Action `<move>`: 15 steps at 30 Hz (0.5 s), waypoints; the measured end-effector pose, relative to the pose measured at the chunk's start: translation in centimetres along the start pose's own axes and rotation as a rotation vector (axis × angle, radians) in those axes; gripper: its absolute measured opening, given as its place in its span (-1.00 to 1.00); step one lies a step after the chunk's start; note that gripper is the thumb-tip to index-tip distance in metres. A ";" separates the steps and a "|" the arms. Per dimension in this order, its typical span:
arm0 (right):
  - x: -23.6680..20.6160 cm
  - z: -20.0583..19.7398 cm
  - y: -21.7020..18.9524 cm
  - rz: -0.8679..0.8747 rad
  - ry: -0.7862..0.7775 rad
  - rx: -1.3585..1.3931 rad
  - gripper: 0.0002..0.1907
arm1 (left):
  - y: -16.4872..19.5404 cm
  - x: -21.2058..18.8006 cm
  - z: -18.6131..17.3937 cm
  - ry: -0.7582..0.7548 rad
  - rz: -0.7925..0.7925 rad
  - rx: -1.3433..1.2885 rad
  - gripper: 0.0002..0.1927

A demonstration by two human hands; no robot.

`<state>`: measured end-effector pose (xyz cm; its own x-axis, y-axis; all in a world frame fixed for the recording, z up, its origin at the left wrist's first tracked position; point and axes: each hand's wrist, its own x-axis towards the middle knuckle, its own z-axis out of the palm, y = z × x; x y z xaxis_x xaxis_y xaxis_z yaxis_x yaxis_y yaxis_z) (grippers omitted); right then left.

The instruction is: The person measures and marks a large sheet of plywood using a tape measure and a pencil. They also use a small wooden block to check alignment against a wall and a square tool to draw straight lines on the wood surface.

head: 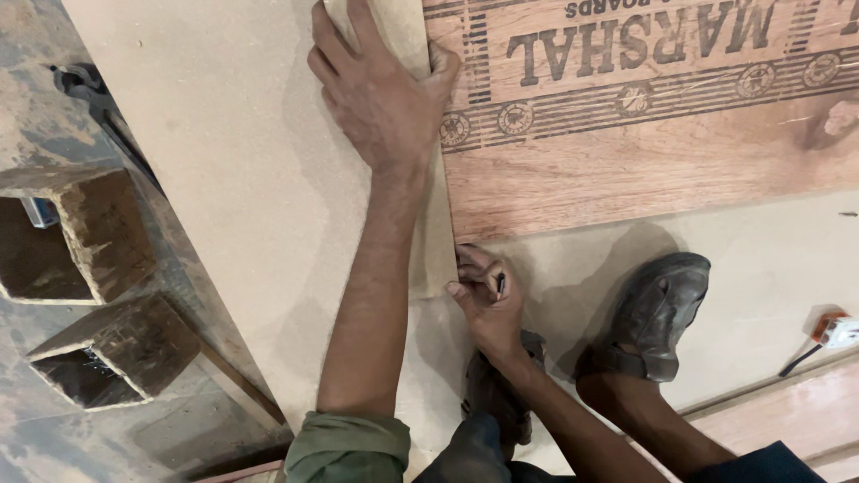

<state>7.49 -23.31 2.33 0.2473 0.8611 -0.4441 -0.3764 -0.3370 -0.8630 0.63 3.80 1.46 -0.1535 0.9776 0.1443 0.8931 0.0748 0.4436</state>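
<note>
My left hand (380, 89) lies flat, fingers spread, on a narrow pale strip (436, 237) that runs along the left edge of a reddish-brown plywood sheet (644, 170). My right hand (488, 300) is curled around a short dark pencil (500, 284), its tip at the plywood's near left corner, where the strip ends. Both boards rest on a large pale fibreboard sheet (224, 179). The pencil's tip is hidden by my fingers.
My feet in worn dark sandals (653, 313) stand on the pale sheet beside my right hand. Two hollow square wooden blocks (80, 233) (116, 353) sit on the floor at left. A black tool (89, 89) lies upper left, and an orange-and-white device with a cable (832, 329) at right.
</note>
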 end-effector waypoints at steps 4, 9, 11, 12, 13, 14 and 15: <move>-0.1 -0.2 0.0 0.054 0.016 -0.024 -0.63 | 0.3 -0.3 -0.6 0.019 0.014 -0.010 0.11; -0.2 -0.6 0.2 0.040 0.025 0.004 -0.54 | 0.6 -0.5 -0.9 0.050 0.012 -0.005 0.04; -0.2 -0.7 0.3 0.056 0.039 -0.016 -0.54 | 0.5 -0.5 -0.7 0.041 0.004 -0.007 0.05; -0.1 -0.7 0.3 0.051 0.032 -0.013 -0.53 | 0.5 -0.5 -0.6 0.036 -0.001 -0.008 0.05; -0.1 -0.8 0.2 0.047 0.025 -0.009 -0.53 | 0.4 -0.5 -0.5 0.043 0.009 -0.006 0.07; -0.1 -0.8 0.2 0.044 0.017 -0.005 -0.52 | 0.3 -0.5 -0.4 0.050 0.020 -0.002 0.09; -0.1 -0.8 0.1 0.058 0.024 -0.025 -0.54 | 0.2 -0.4 -0.3 0.058 0.031 0.002 0.11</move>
<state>8.11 -23.71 2.15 0.2473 0.8307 -0.4989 -0.3685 -0.3956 -0.8413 0.73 3.32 1.74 -0.1496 0.9665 0.2086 0.8987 0.0449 0.4362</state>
